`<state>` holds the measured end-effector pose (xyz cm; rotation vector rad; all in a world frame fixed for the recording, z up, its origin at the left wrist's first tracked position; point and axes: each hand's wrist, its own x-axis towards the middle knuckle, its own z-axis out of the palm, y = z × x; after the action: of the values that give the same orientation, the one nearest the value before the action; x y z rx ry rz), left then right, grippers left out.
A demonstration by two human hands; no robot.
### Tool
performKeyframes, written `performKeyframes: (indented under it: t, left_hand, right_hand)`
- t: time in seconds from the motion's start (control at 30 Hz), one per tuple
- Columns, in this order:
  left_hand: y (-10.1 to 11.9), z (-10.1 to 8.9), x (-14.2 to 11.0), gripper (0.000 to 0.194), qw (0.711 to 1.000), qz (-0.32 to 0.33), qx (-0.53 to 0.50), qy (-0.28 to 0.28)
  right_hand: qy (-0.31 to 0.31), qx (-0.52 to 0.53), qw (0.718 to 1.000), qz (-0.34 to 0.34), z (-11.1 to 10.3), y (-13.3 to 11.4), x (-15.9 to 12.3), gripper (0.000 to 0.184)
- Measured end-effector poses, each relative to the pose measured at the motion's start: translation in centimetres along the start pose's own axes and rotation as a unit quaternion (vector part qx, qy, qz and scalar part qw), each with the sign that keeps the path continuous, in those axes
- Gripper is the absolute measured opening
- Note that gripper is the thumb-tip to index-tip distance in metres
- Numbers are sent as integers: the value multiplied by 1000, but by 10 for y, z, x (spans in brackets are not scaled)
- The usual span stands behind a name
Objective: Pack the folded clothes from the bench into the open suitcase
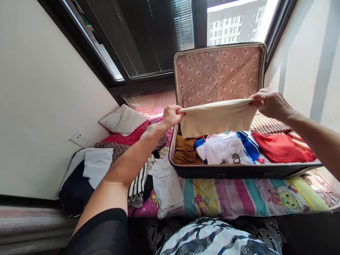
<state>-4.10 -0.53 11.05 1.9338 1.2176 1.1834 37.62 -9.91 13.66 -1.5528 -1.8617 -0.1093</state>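
Observation:
I hold a folded cream cloth (217, 118) stretched out above an open suitcase (239, 170). My left hand (172, 115) pinches its left end and my right hand (269, 103) pinches its right end. Under the cloth, inside the suitcase, lie a brown garment (186, 150), a white and blue top (228, 148), a red garment (278, 147) and striped fabric (267, 124). The raised suitcase lid (219, 72) has a patterned pink lining.
The suitcase rests on a bed with a striped cartoon sheet (239, 196). Loose clothes (111, 173) are heaped left of it, with a white pillow (123, 119) behind. A wall with a socket (79, 138) stands left, a window (159, 35) behind.

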Motion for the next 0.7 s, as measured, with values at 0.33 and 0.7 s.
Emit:
performKeyframes:
  t: [0.33,0.7]
  left_hand:
    - [45,11,26,36,970,40,-225,78]
    - [46,94,70,54,960,28,-275,-43]
  right_hand:
    - [99,344,914,190,-32,-28,12,30]
    - [159,210,938,225,-72,15,11,16]
